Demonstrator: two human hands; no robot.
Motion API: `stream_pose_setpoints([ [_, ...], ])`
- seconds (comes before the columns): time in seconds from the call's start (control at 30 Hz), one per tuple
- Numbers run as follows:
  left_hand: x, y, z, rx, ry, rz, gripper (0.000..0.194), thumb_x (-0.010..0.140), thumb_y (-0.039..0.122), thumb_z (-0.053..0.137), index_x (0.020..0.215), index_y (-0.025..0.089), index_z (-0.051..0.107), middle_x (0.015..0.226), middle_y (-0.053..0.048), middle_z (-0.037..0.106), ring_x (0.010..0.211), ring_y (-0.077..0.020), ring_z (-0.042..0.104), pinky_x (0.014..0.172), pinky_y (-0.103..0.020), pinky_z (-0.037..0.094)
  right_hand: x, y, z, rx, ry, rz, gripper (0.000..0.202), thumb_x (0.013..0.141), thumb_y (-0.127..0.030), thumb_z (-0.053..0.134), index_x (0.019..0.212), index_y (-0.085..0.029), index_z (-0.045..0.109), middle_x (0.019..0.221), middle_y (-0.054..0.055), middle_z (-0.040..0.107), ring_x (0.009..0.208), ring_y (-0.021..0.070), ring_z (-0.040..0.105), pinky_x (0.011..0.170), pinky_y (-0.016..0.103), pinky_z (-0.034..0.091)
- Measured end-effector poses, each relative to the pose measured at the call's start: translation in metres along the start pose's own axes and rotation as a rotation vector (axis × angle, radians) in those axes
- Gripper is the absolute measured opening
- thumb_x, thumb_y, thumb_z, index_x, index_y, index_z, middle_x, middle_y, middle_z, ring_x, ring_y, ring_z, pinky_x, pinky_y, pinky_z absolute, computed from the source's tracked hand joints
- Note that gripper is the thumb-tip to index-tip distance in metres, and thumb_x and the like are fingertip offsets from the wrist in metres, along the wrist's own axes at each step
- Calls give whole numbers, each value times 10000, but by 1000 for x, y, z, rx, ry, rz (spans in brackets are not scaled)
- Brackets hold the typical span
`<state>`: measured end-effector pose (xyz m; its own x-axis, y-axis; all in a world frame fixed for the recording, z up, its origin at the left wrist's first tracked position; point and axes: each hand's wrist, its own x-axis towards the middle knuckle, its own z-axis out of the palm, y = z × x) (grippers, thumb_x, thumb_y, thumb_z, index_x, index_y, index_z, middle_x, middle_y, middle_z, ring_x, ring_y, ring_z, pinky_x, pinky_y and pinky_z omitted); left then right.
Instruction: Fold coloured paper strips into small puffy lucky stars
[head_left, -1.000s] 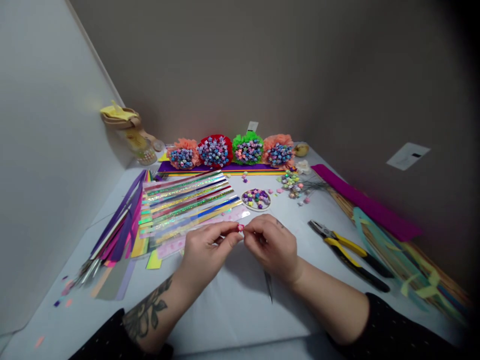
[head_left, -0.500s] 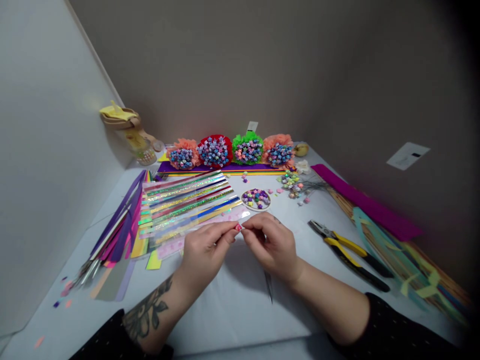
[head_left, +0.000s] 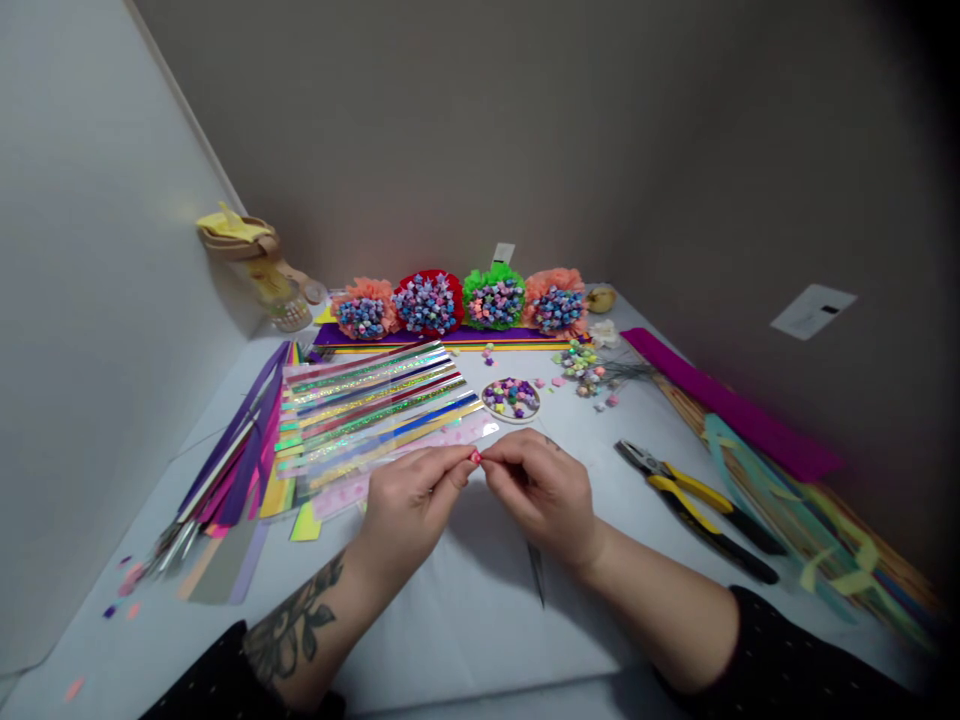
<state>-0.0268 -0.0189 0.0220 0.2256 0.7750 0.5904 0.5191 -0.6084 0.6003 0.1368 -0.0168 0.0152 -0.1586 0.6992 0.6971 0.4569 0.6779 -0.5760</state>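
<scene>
A tiny pink-red folded paper piece is pinched between the fingertips of my left hand and my right hand, which meet over the middle of the table. Both hands have their fingers closed on it. Just behind them is a small round dish of purple, pink and green paper stars. Striped shiny paper strips lie to the left, partly behind my left hand. A thin pointed metal tool lies below my right hand, its upper part hidden.
Yellow-black pliers lie right, near a magenta strip and wooden sticks. Four star-filled paper bouquets line the back. Loose strips fan out left. Loose stars and wires are at back right. A jar stands back left.
My right fingertips have moved slightly left, closer to my left fingertips, and less of the pink-red piece's pale end shows. The rest of the scene is almost unchanged.
</scene>
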Motion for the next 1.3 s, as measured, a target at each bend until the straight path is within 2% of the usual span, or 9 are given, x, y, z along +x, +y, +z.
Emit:
stream_pose_setpoints([
  [0.23, 1, -2, 0, 20, -14, 52, 153, 853, 174, 567, 921, 188, 704, 799, -37, 747, 698, -143, 700, 676, -259, 584, 0, 3, 0, -18, -25, -58, 150, 829, -79, 529, 850, -207, 604, 698, 12, 640, 655, 132, 605, 605, 243, 497],
  [0.4, 0, -5, 0, -7, -37, 78, 165, 829, 138, 579, 929, 174, 705, 774, -43, 741, 691, -148, 697, 667, -260, 580, 1, 8, 0, -11, -117, -108, 142, 831, -71, 516, 835, -197, 582, 708, 20, 625, 673, 131, 583, 630, 239, 500],
  [0.6, 1, -2, -2, -40, -133, 24, 149, 829, 121, 571, 886, 168, 700, 729, -30, 734, 651, -135, 688, 652, -236, 567, 4, 12, -3, 67, -177, -140, 141, 826, -72, 500, 803, -193, 567, 685, 13, 595, 644, 118, 565, 594, 220, 482],
  [0.7, 1, -3, -3, -27, -111, 4, 133, 841, 143, 571, 889, 176, 691, 740, -24, 735, 636, -128, 681, 637, -230, 562, 5, 13, -4, 106, -166, -118, 128, 827, -79, 517, 821, -193, 576, 690, 14, 608, 641, 120, 564, 591, 226, 478],
  [0.87, 1, -6, -4, 33, -52, 43, 120, 870, 191, 560, 904, 186, 675, 774, -18, 736, 678, -127, 685, 672, -238, 566, 4, 12, -5, 76, -37, -85, 167, 806, -88, 559, 926, -199, 593, 746, 32, 641, 637, 136, 563, 554, 242, 468],
  [1.1, -1, -9, -3, 6, -79, 102, 102, 876, 161, 550, 905, 177, 646, 791, -20, 715, 732, -124, 670, 690, -235, 551, 3, 13, -5, 123, -113, -110, 155, 816, -67, 536, 876, -202, 584, 724, 30, 615, 669, 142, 571, 595, 258, 480],
  [1.3, -3, -10, -1, 11, -86, 92, 107, 875, 149, 549, 943, 165, 630, 822, -31, 696, 772, -127, 650, 715, -236, 530, 3, 12, -4, 103, -149, -100, 127, 825, -82, 527, 832, -201, 571, 713, 22, 608, 667, 135, 558, 604, 250, 465],
])
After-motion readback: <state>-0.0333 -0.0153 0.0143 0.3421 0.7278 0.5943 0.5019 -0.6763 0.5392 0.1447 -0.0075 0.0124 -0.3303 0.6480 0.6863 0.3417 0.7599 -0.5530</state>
